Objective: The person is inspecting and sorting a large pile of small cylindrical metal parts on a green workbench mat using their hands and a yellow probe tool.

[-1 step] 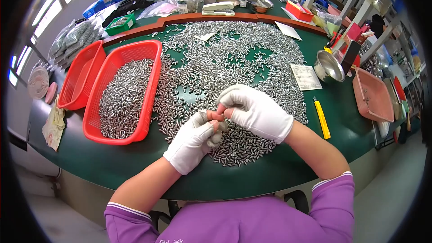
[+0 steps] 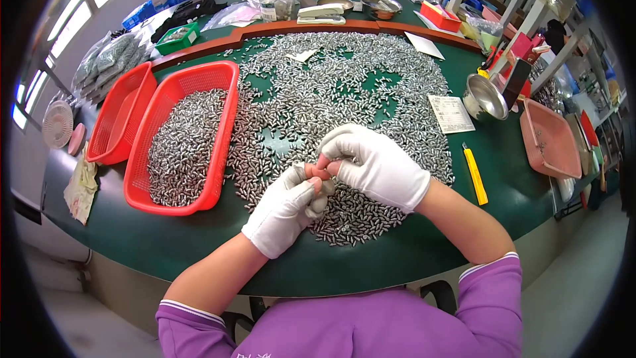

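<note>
My left hand [image 2: 283, 209], in a white glove with bare thumb and fingertips, is closed above the near part of a wide spread of small silvery metal pieces [image 2: 344, 86]. My right hand [image 2: 377, 164], gloved the same way, bends down from the right, its bare thumb and finger pinched. The fingertips of both hands meet. Anything between them is too small or hidden to make out. Beneath and beside the hands lies a dense patch of the same pointed pieces [image 2: 358, 219]. A red perforated basket [image 2: 228, 119] to the left holds a heap of them.
A second red basket [image 2: 109, 152] stands farther left by a cloth [image 2: 79, 192]. On the right lie a yellow cutter knife [image 2: 474, 176], a printed slip [image 2: 452, 116] and a steel bowl [image 2: 485, 98]. A pink tray [image 2: 548, 159] sits beyond. A brown wooden rail [image 2: 291, 25] borders the far side.
</note>
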`<state>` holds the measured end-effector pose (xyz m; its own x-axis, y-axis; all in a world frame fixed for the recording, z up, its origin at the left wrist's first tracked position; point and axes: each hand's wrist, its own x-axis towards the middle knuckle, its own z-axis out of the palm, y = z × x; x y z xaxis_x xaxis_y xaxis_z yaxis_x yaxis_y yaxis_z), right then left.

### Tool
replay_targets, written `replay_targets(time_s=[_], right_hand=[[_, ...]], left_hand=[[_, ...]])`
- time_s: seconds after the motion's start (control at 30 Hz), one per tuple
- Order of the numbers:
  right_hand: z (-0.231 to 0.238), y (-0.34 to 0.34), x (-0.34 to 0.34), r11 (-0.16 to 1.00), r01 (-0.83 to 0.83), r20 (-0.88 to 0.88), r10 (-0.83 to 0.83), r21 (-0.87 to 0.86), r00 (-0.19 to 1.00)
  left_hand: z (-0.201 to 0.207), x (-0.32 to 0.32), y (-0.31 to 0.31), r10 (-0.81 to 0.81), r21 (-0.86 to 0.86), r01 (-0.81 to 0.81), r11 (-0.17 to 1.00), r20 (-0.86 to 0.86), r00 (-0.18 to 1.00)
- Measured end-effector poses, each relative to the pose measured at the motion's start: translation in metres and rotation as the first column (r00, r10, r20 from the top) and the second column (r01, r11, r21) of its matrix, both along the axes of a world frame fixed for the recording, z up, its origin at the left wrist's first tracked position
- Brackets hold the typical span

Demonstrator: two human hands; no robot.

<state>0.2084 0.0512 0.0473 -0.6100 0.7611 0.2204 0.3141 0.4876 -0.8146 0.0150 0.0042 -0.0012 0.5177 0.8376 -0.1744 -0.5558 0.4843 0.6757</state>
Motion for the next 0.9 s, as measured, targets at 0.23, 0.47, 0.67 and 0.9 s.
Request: replay_targets(time_s=[0.23,0.47,0.67,0.9], right_hand=[[-0.020,-0.003,-0.005,0.967,-0.028,-0.109,0.057,0.253,0.992],[-0.018,0.007,0.012,0.853,0.157,0.251,-0.315,0.497,0.915],[-0.035,0.016,0.019,0.847,0.133,0.439,-0.393,0.515,0.808],[-0.024,0.010,0.015,0.801,0.112,0.401,-0.408,0.588,0.820]], left_hand=[[0.002,0.000,-0.002,0.066,0.009,-0.066,0.998,-0.058,0.996],[0.009,-0.001,-0.001,0.064,0.022,-0.061,0.998,-0.212,0.975],[0.010,0.001,-0.003,0.097,0.037,-0.092,0.995,-0.210,0.973],[0.008,-0.004,0.001,0.033,0.021,-0.030,0.999,-0.146,0.989]])
